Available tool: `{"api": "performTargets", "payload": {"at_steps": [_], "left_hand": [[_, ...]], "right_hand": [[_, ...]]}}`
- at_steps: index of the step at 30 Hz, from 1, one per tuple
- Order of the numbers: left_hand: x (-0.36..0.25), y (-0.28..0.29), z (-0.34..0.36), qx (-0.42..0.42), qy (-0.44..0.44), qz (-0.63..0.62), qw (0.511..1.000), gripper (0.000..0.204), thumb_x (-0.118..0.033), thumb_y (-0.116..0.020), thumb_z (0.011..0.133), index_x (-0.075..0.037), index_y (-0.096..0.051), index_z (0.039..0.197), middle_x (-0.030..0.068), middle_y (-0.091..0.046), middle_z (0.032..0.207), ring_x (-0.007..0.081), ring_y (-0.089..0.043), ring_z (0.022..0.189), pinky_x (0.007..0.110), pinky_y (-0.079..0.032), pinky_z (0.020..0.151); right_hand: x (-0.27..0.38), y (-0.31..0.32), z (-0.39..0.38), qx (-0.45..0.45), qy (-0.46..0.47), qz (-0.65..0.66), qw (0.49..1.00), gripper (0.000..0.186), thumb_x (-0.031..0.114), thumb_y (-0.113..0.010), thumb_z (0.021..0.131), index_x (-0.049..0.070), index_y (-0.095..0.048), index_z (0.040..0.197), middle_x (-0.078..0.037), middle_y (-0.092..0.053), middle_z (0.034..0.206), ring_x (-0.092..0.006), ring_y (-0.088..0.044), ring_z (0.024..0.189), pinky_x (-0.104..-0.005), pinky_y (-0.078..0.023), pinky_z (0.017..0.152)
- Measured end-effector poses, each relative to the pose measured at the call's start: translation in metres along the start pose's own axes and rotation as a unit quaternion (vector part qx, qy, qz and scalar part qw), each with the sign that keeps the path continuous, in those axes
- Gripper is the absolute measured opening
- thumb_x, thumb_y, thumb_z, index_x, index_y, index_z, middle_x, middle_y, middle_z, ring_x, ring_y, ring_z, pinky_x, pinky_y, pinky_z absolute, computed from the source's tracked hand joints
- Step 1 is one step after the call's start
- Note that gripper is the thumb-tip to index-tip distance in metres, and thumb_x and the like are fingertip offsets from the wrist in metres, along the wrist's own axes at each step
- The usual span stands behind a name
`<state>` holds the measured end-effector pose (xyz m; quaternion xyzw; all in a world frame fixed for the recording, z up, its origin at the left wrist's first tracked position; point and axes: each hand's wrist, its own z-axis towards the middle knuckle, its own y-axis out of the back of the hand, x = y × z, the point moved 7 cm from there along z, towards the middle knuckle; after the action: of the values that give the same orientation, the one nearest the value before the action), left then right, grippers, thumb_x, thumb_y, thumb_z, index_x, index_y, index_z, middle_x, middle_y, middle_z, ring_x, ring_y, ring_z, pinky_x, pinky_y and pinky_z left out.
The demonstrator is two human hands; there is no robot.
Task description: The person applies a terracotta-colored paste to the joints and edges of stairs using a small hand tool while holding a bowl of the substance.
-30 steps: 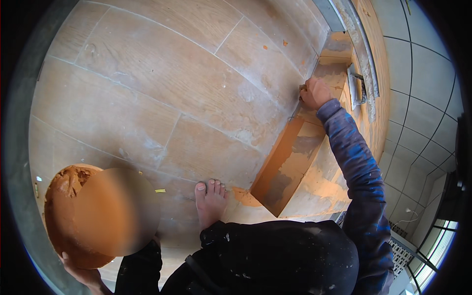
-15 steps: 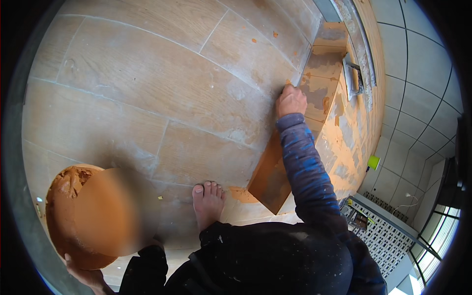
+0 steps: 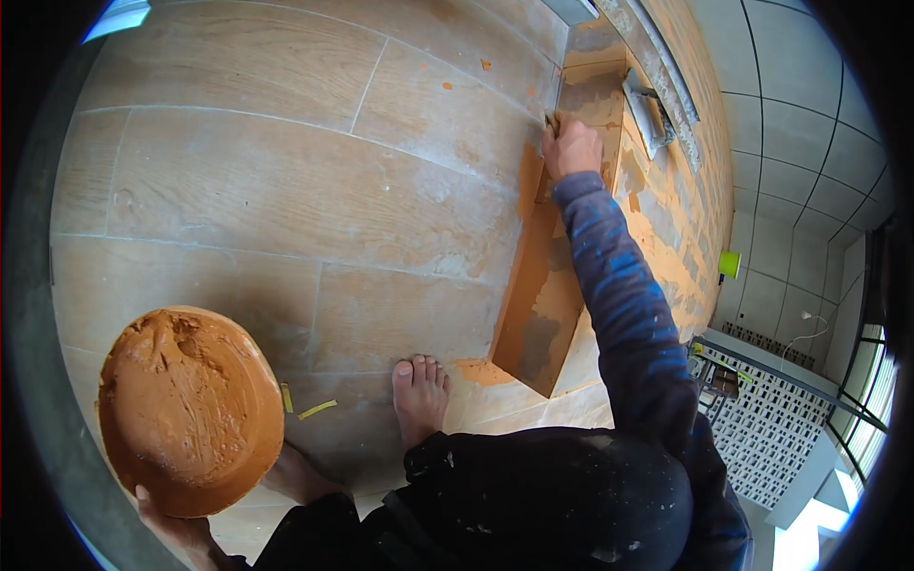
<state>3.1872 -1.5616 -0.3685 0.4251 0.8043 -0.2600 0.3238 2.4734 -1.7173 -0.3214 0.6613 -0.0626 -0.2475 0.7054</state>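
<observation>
My left hand (image 3: 176, 528) grips the near rim of a round tub (image 3: 271, 366) at the lower left, its thumb showing at the edge. Thick orange paste (image 3: 190, 409) fills the tub, ridged and smeared. On the far right, my right hand (image 3: 574, 146) is closed at the inner edge where a low boxed ledge (image 3: 545, 305) meets the floor. A small brownish end pokes out past its fingers, too little to name. Orange coating covers the ledge in patches, with grey showing through. An orange smear (image 3: 526, 181) runs along the floor joint just nearer than that hand.
A flat trowel (image 3: 649, 114) lies on the ledge's top beside a long pale bar (image 3: 671, 71). My bare foot (image 3: 419, 400) stands on wood-look floor tiles (image 3: 238, 181). Yellow strips (image 3: 317, 409) lie near the tub. Farther right are a green cup (image 3: 729, 264) and a perforated white panel (image 3: 752, 428).
My right hand has moved farther along the ledge's inner edge, and more orange shows at the joint behind it. A blurred orange shape over the tub is gone; the paste is now plainly visible.
</observation>
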Motion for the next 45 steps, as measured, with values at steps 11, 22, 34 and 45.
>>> {"api": "performTargets", "payload": {"at_steps": [11, 22, 34, 45], "left_hand": [[-0.008, 0.003, 0.017, 0.074, -0.035, 0.043, 0.996, 0.070, -0.047, -0.042, 0.103, 0.001, -0.037, 0.154, 0.0190, -0.045, 0.153, 0.0327, -0.044, 0.142, 0.048, -0.035, 0.119], [-0.033, -0.028, 0.002, -0.022, -0.044, -0.034, 0.998, 0.063, -0.040, -0.042, 0.105, -0.003, -0.036, 0.156, 0.0152, -0.045, 0.154, 0.0292, -0.044, 0.142, 0.047, -0.034, 0.120], [-0.043, -0.012, -0.010, 0.086, -0.037, 0.005, 0.996, 0.062, -0.038, -0.046, 0.106, -0.003, -0.037, 0.156, 0.0154, -0.047, 0.154, 0.0303, -0.047, 0.141, 0.047, -0.039, 0.118], [-0.041, -0.017, -0.023, 0.132, -0.026, -0.033, 0.990, 0.056, -0.033, -0.041, 0.109, 0.000, -0.039, 0.154, 0.0167, -0.051, 0.149, 0.0302, -0.052, 0.136, 0.044, -0.041, 0.117]], "right_hand": [[0.013, -0.045, -0.194, 0.096, -0.030, -0.015, 0.995, 0.014, 0.006, -0.060, 0.088, 0.001, -0.068, 0.098, -0.021, -0.072, 0.099, -0.0398, -0.068, 0.099, -0.0467, -0.061, 0.080], [0.008, -0.015, -0.059, 0.162, 0.217, -0.066, 0.960, 0.019, 0.016, -0.060, 0.089, 0.006, -0.074, 0.097, -0.021, -0.073, 0.093, -0.0376, -0.063, 0.102, -0.0455, -0.051, 0.091], [0.009, 0.011, -0.118, 0.195, 0.494, -0.062, 0.845, 0.017, 0.013, -0.058, 0.087, 0.008, -0.064, 0.102, -0.006, -0.072, 0.105, -0.0269, -0.058, 0.115, -0.0374, -0.047, 0.099], [-0.005, -0.006, -0.011, 0.307, 0.576, -0.181, 0.735, 0.017, 0.019, -0.063, 0.089, 0.013, -0.065, 0.104, -0.005, -0.071, 0.108, -0.0253, -0.061, 0.117, -0.0375, -0.046, 0.103]]}}
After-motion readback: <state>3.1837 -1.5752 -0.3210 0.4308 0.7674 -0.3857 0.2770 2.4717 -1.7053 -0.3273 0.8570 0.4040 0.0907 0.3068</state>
